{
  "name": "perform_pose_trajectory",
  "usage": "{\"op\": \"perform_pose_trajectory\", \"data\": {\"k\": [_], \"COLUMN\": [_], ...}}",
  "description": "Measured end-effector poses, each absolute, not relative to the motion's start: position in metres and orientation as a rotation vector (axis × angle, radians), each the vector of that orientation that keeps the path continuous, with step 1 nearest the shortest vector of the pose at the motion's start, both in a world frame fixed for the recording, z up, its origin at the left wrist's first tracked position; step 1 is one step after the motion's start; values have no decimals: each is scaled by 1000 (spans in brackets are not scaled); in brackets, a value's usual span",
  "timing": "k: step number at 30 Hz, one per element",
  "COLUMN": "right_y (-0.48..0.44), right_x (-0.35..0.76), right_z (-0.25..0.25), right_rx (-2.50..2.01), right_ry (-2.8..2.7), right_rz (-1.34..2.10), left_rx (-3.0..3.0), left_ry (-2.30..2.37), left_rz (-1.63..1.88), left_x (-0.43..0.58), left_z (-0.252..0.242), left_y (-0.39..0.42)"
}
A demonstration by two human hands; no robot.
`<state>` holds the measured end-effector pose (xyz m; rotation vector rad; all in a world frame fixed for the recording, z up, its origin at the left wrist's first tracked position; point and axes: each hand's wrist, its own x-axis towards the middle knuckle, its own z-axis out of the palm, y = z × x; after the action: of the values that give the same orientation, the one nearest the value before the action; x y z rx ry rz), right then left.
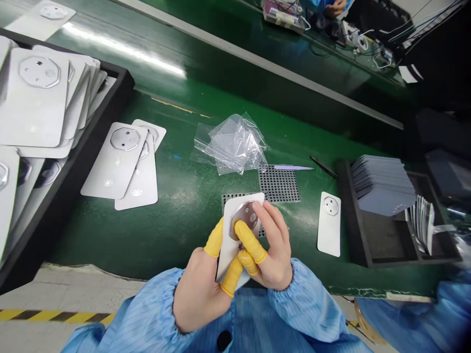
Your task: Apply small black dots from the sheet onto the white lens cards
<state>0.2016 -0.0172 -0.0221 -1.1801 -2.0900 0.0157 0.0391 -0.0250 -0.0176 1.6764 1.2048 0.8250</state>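
Note:
Both my hands hold one white phone back cover upright over the near edge of the green bench. My left hand grips its lower edge, with yellow finger cots on thumb and forefinger. My right hand wraps its right side, its cot-covered thumb pressed on the round shiny camera ring. Under the cover lies a perforated dark sheet.
Two white covers lie left of centre beside a black tray heaped with more. A crumpled clear bag, a single cover and a black tray of stacked sheets sit right. Another person's hand works far back.

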Motion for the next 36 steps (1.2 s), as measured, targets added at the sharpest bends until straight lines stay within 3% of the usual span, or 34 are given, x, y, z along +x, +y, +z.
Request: {"op": "perform_pose_trajectory", "data": {"k": [6,16,28,32,36], "right_y": [-19,-10,-20,-17,-19], "right_x": [205,195,184,185,182], "right_z": [-29,-30,-25,-29,-30], "right_rx": [-1186,-1216,-1125,-1125,-1154], "right_ry": [-2125,-1381,-1232,-1188,-1044], "right_rz": [324,732,976,1051,1161], "left_rx": [1556,934,1325,1164,1419], "left_ry": [1170,852,973,978,1021], "left_rz": [810,968,1054,956,849], "left_x": [41,52,35,33,11], "left_z": [-24,-17,-16,-21,-25], "left_y": [-22,-20,4,7,3]}}
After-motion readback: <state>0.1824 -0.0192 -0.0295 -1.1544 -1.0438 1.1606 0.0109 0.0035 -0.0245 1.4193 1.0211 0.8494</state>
